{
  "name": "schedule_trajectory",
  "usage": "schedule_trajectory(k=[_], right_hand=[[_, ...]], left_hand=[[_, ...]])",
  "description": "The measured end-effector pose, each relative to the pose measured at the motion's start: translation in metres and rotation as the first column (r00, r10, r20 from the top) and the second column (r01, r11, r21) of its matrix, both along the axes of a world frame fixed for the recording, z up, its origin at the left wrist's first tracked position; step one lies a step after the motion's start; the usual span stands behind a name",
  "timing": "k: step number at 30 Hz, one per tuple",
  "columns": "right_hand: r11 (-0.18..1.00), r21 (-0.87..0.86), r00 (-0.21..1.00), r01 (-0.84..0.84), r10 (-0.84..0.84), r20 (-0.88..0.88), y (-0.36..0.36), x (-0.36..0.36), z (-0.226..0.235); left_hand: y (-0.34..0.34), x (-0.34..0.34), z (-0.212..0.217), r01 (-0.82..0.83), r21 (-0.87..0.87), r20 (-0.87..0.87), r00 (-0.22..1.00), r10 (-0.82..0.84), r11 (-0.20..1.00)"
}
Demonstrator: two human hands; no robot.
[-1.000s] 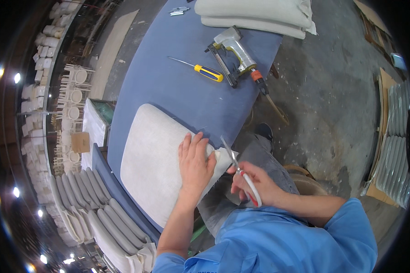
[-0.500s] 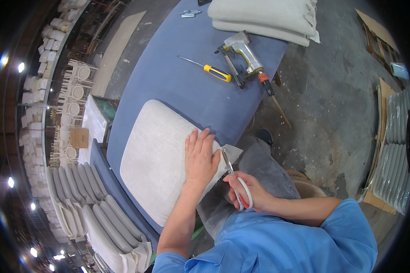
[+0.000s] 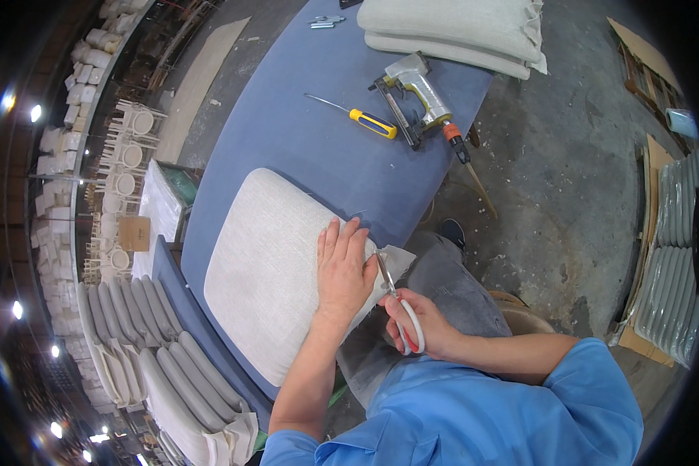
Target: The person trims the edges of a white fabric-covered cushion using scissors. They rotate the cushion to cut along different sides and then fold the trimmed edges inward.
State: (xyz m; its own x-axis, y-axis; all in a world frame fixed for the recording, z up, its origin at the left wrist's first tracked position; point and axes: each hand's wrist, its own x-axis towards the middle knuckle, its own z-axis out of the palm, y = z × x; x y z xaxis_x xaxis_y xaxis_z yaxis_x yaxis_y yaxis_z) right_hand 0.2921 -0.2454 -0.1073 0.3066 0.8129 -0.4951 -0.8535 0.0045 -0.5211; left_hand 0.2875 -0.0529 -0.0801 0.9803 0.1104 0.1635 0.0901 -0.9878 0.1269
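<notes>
A padded seat cushion (image 3: 268, 264) in off-white fabric lies on the blue-covered table, its near right corner toward me. My left hand (image 3: 343, 268) rests flat on that corner, fingers stretched out and slightly apart. Scissors (image 3: 412, 318) with white and red handles are in my right hand (image 3: 427, 325), fingers wrapped round the loops. Their blades point away from me, along the cushion's edge by my left thumb. A loose flap of fabric (image 3: 398, 259) sticks out beside the blade tips. How far the blades are parted is hard to make out.
On the blue table (image 3: 287, 116) lie a yellow-handled screwdriver (image 3: 373, 123), a pneumatic staple gun (image 3: 418, 97) with its hose, and staple strips (image 3: 326, 22). Stacked off-white cushions (image 3: 450, 31) sit at the far end. Grey cushions (image 3: 198, 380) stand in rows at left; wrapped ones (image 3: 668, 279) at right.
The scissors' handle loops have drawn slightly closer together in my right hand. My left hand stays pressed on the cushion, which lies practically where it was.
</notes>
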Motion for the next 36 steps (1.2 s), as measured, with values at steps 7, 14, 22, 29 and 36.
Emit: schedule_trajectory(k=[7, 14, 22, 29, 36], right_hand=[[1.000, 0.012, 1.000, 0.027, -0.027, -0.010, 0.003, -0.003, 0.001], [0.997, 0.020, 0.997, 0.069, -0.068, -0.033, 0.010, -0.006, 0.000], [0.997, 0.035, 0.998, 0.069, -0.069, -0.013, 0.004, -0.009, -0.004], [0.999, 0.048, 1.000, 0.011, -0.011, 0.002, -0.001, -0.009, -0.002], [0.998, 0.039, 0.998, 0.053, -0.052, -0.021, 0.003, -0.006, -0.002]], left_hand=[[-0.001, 0.000, 0.000, -0.007, 0.002, -0.012, 1.000, 0.007, 1.000], [0.000, 0.000, -0.001, -0.006, 0.006, -0.005, 1.000, 0.006, 1.000], [0.000, 0.000, 0.000, 0.004, 0.009, 0.011, 1.000, -0.004, 1.000], [-0.001, 0.000, -0.002, -0.005, 0.010, 0.017, 1.000, 0.005, 1.000], [-0.001, 0.000, -0.002, -0.009, 0.006, 0.021, 1.000, 0.008, 1.000]])
